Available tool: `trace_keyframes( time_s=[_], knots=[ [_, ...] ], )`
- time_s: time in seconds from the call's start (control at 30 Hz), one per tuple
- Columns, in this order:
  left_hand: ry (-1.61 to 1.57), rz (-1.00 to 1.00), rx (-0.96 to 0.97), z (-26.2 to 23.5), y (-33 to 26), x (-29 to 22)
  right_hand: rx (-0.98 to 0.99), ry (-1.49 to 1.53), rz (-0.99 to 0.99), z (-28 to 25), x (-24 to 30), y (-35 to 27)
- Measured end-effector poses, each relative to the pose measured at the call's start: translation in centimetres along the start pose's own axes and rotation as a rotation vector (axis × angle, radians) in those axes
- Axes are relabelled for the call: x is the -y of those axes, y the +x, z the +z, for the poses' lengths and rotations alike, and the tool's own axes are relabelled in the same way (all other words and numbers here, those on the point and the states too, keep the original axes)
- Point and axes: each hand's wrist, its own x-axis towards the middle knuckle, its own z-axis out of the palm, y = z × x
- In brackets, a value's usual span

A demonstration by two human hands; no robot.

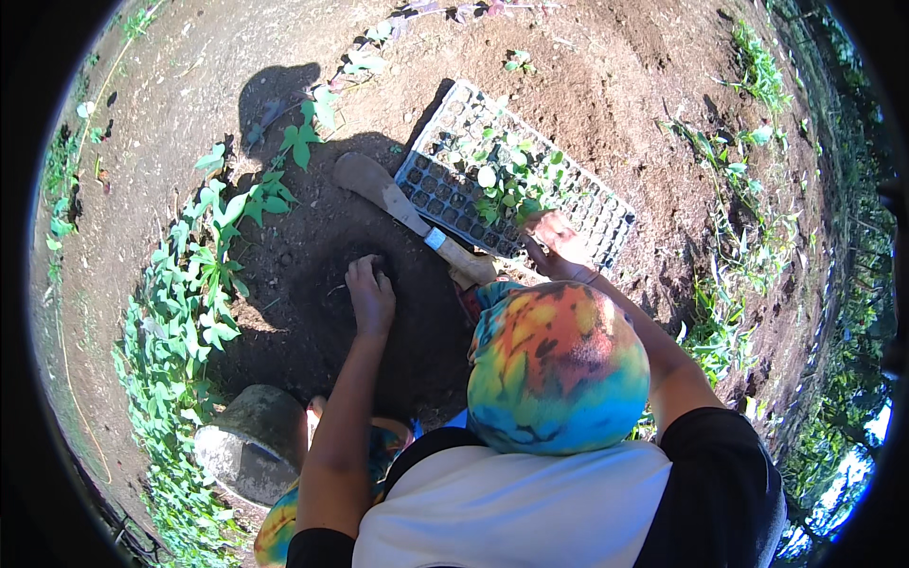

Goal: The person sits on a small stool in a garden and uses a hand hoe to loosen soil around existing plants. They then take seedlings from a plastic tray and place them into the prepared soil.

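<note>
- Now your left hand (369, 293) presses, fingers curled, into the dark soil (312, 312); whether it grips anything, you cannot tell.
- Your right hand (557, 244) rests on the near edge of the seedling tray (606, 213), fingers bent over a green seedling (507, 204).
- Between both hands lies 1 wooden-handled trowel (402, 204).

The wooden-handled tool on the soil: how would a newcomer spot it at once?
Find the seedling tray lying on bare soil. Along the tray's left edge lies the tool, slanting from upper left to lower right, between the left hand and the tray. It is the only long piece here: a pale flat blade, a light band, then a wooden handle.
</note>
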Motion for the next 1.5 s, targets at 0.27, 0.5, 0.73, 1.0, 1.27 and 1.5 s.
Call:
trace_keyframes(
  time_s=[0.27,0.5,0.73,1.0,1.27,1.5],
  knots=[
    [-1.383,-0.729,0.282,5.9,2.9,-10.7,-0.069,-0.183,0.666,-1.5,-15.6,4.8],
    [-1.534,-1.178,0.341,11.0,6.1,-12.1,0.274,0.012,0.894,0.9,-18.4,8.5],
    [-1.527,-1.112,0.155,14.6,7.1,-13.3,0.282,-0.119,0.8,2.1,-18.4,7.5],
    [-1.467,-1.162,0.278,12.8,5.6,-12.1,0.232,0.102,1.003,3.2,-21.3,8.1],
    [-1.122,-0.923,0.253,11.1,5.2,-11.8,-0.196,0.74,0.767,3.3,-20.1,4.6],
    [-1.065,-0.566,0.306,13.7,5.5,-10.1,-0.399,0.813,0.485,1.6,-16.3,3.3]
  ],
)
